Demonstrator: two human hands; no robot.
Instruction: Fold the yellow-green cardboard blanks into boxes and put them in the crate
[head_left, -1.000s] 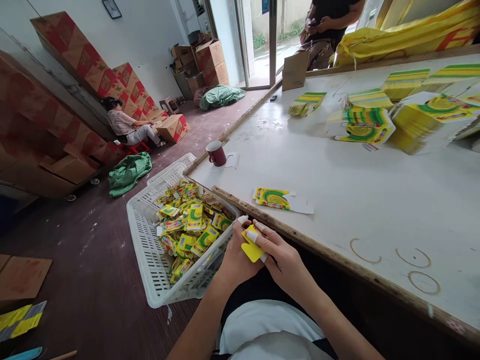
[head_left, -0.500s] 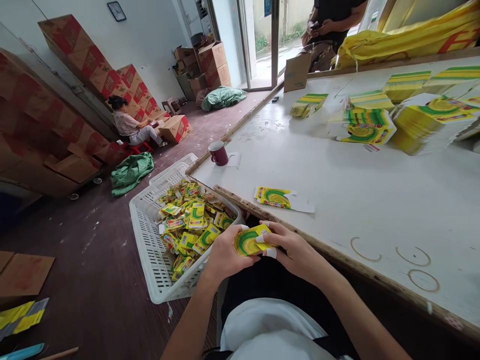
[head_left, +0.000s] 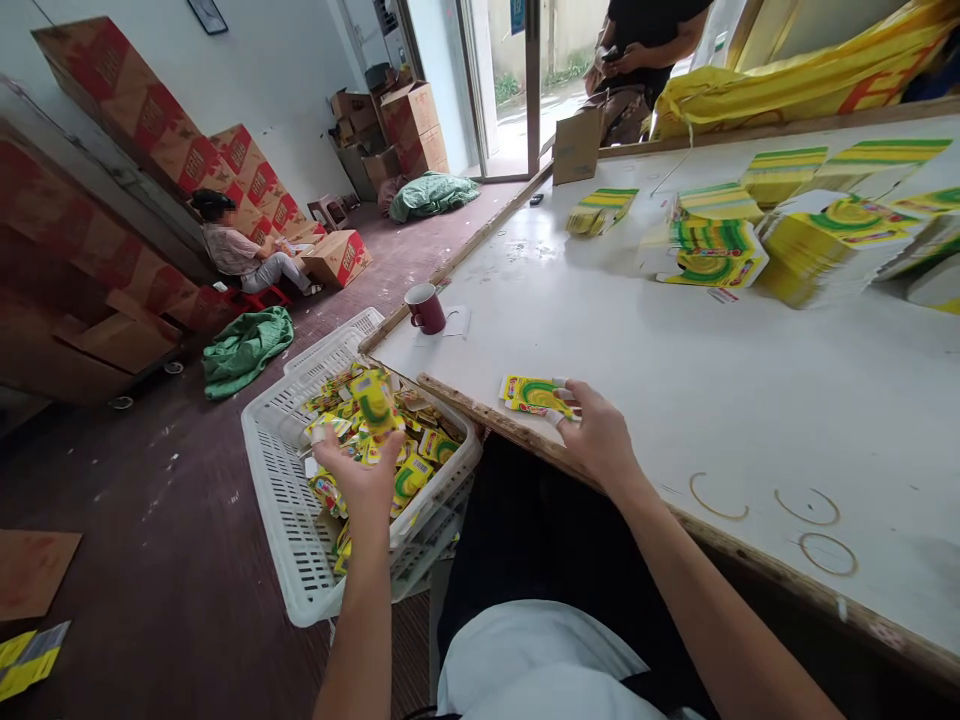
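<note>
My left hand [head_left: 364, 475] is over the white plastic basket [head_left: 270, 500], thumb and fingers spread. Just beyond its fingertips, a small yellow and green carton [head_left: 375, 400] looks blurred and seems to be out of the grasp. Many similar small cartons [head_left: 412, 478] fill the basket. On the white table, my right hand [head_left: 596, 430] has its white-capped fingertips closed around the right end of a flat, unfolded carton [head_left: 529, 394]. That carton lies near the table's wooden edge, its right end partly covered by the fingers.
A maroon mug [head_left: 426, 309] stands at the table corner. Stacks of flat cartons [head_left: 832, 240] occupy the far right of the table [head_left: 675, 380]. One person [head_left: 240, 245] sits by red boxes at the left; another person [head_left: 649, 50] is beyond the table.
My hands have parted. The carton they both held is now above the basket, where my left hand has moved and opened. My right hand has reached onto the flat carton on the table.
</note>
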